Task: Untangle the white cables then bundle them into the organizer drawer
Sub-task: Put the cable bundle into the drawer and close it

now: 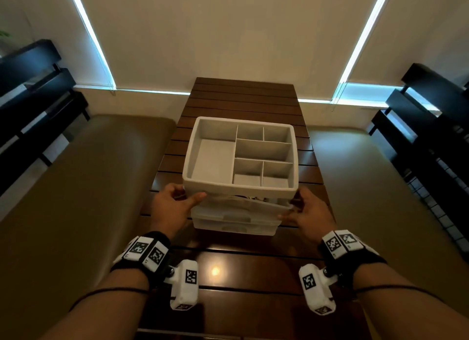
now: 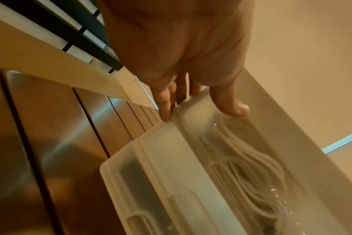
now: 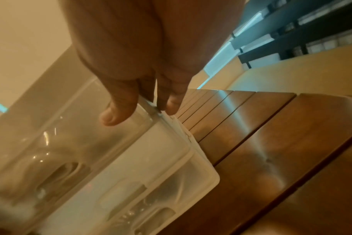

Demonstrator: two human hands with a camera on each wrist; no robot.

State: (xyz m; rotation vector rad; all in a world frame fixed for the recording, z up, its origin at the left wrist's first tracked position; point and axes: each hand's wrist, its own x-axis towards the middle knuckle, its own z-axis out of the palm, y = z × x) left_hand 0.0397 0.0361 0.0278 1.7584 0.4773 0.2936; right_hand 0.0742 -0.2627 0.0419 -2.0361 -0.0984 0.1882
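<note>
A white plastic organizer (image 1: pixel 279 189) with an open compartment tray on top stands on the wooden table. Its top translucent drawer (image 1: pixel 241 207) sticks out slightly at the front. Coiled white cables (image 2: pixel 257 160) lie inside it, seen through the drawer wall, also in the right wrist view as white cables (image 3: pixel 68 168). My left hand (image 1: pixel 175 202) pinches the drawer's left front corner, thumb on the front and fingers on the side (image 2: pixel 201 111). My right hand (image 1: pixel 302 210) holds the right front corner the same way (image 3: pixel 143 111). Two lower drawers (image 1: pixel 236 225) are pushed in.
The slatted wooden table (image 1: pixel 243 263) runs away from me toward a blind-covered window. Cushioned benches (image 1: pixel 76 187) flank it on both sides. Dark shelving (image 1: pixel 431 136) stands at the far right and far left. The top tray's compartments hold nothing.
</note>
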